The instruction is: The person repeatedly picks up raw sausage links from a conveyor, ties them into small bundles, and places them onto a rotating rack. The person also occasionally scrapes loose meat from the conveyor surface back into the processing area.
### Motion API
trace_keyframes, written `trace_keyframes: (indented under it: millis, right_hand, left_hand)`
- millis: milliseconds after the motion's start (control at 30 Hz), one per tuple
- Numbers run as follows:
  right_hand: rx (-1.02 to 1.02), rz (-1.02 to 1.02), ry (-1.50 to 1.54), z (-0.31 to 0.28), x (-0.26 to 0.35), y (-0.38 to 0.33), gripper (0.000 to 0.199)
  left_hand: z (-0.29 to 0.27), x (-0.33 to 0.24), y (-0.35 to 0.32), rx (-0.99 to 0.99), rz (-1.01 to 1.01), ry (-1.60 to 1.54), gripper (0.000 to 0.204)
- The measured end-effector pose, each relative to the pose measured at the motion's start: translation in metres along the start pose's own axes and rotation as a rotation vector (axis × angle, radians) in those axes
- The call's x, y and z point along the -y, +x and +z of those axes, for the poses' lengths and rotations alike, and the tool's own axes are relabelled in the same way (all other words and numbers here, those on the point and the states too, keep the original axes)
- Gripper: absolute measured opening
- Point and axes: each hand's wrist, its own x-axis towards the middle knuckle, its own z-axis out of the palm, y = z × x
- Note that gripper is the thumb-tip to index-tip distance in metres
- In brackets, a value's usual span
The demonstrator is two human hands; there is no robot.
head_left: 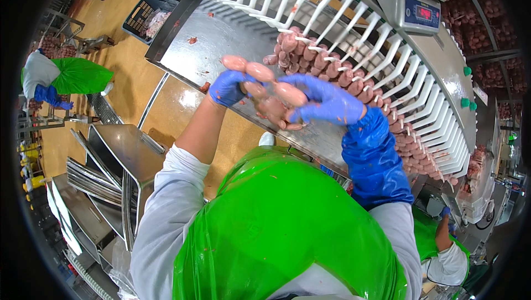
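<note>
Both of my hands wear blue gloves and hold a bunch of pale pink linked sausages (272, 106) in front of my apron. The fingers of my left hand (227, 88) are closed round the links on the left side. My right hand (329, 101), a little blurred, grips the same bunch from the right, with a link between thumb and fingers. Just beyond, more sausages (318, 62) hang in loops from the white hooks (381, 81) of a curved rack. A steel table (221, 34) lies beneath and behind my hands, with a few meat scraps on it.
A scale with a lit display (423, 13) stands at the upper right. A black crate (148, 17) sits past the table's left end. Metal troughs (105, 178) stand at the left. Workers in green aprons are at the far left (83, 76) and lower right (426, 233).
</note>
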Motion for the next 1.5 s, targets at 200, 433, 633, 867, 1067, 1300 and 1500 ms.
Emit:
trace_keyframes:
  millis: [200, 433, 633, 867, 1067, 1300, 1500]
  right_hand:
    - [-0.245, -0.099, -0.548, -0.031, 0.079, 0.134, 0.051]
    - [-0.532, -0.378, -0.859, -0.024, 0.045, 0.138, 0.033]
    - [0.005, 0.123, -0.713, -0.011, -0.129, 0.056, 0.025]
    - [-0.291, 0.155, -1.487, -0.041, -0.276, 0.087, 0.040]
    - [-0.381, 0.592, -1.299, -0.071, -0.287, -0.015, 0.031]
    - [-0.215, 0.614, -0.864, -0.024, -0.189, -0.197, 0.029]
    - [-0.682, 0.909, -0.820, -0.029, -0.160, -0.359, 0.028]
  left_hand:
    - [-0.079, -0.002, 0.023, -0.158, 0.146, -0.049, 0.029]
    - [-0.127, 0.040, 0.061, -0.754, 0.125, 0.373, 0.056]
    - [-0.122, 0.085, 0.011, -0.715, 0.129, 0.622, 0.040]
    - [-0.022, 0.102, -0.002, -0.198, -0.140, 0.991, 0.032]
    - [0.002, 0.119, 0.012, 0.043, -0.307, 1.263, 0.037]
    - [-0.017, 0.176, 0.053, 0.129, 0.406, 2.095, 0.039]
    - [-0.047, 0.133, 0.098, 0.172, -0.101, 2.205, 0.032]
